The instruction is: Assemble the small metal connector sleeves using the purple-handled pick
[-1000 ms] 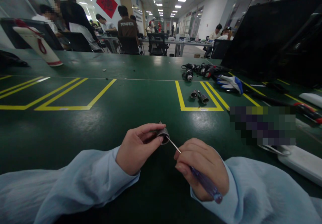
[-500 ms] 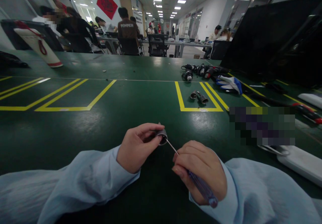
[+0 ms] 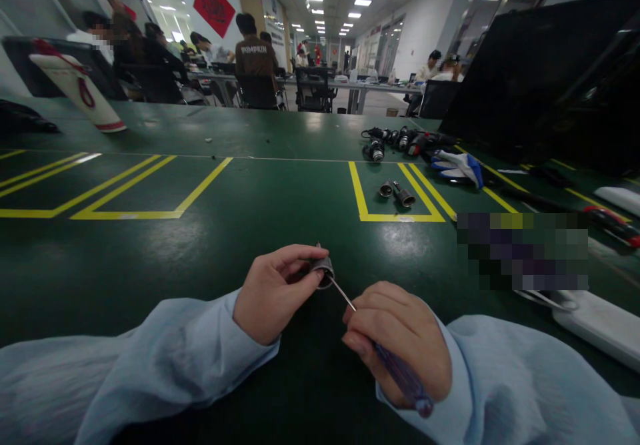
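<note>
My left hand (image 3: 273, 291) pinches a small dark cylindrical part (image 3: 323, 269) between thumb and fingers, just above the green table (image 3: 200, 245). My right hand (image 3: 397, 341) is closed round a screwdriver with a purple handle (image 3: 403, 375). Its thin metal shaft (image 3: 343, 293) points up-left and its tip sits in the open end of the cylindrical part. Both wrists rest near the table's front edge, in light blue sleeves.
Two similar small parts (image 3: 397, 191) lie inside a yellow-taped box. More dark parts (image 3: 395, 139) and a blue-white glove (image 3: 457, 166) lie behind. A white flat device (image 3: 597, 321) is at right, a large dark screen (image 3: 540, 65) behind it. People sit at far tables.
My right hand with the screwdriver has shifted slightly left and nearer to the part. My left hand has stayed almost still.
</note>
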A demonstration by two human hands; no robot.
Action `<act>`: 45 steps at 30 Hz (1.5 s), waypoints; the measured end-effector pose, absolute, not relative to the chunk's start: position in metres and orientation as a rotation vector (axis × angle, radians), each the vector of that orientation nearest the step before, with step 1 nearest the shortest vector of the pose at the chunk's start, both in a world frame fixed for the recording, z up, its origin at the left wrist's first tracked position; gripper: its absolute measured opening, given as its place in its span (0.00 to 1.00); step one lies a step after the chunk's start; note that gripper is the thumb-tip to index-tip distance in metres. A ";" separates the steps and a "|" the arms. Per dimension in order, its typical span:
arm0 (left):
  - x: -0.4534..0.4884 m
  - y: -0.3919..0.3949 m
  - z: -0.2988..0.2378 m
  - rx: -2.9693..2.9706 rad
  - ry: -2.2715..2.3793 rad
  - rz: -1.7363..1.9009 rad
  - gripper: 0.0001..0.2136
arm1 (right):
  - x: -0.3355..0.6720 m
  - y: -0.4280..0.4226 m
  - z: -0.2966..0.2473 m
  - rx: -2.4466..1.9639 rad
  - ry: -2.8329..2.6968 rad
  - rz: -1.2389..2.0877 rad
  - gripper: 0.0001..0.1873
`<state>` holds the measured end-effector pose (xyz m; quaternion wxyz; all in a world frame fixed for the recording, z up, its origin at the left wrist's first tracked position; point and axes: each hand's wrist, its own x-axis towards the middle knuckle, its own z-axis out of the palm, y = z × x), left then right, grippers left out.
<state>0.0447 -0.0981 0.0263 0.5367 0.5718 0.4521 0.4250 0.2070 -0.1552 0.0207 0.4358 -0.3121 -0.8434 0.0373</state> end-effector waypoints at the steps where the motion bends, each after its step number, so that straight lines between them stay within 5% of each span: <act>1: 0.045 -0.098 0.026 1.364 1.077 1.010 0.12 | 0.207 -0.155 0.020 -0.785 -2.096 0.088 0.08; 45: 0.042 -0.102 0.025 1.461 1.033 1.016 0.13 | 0.206 -0.153 0.018 -0.774 -2.088 0.112 0.06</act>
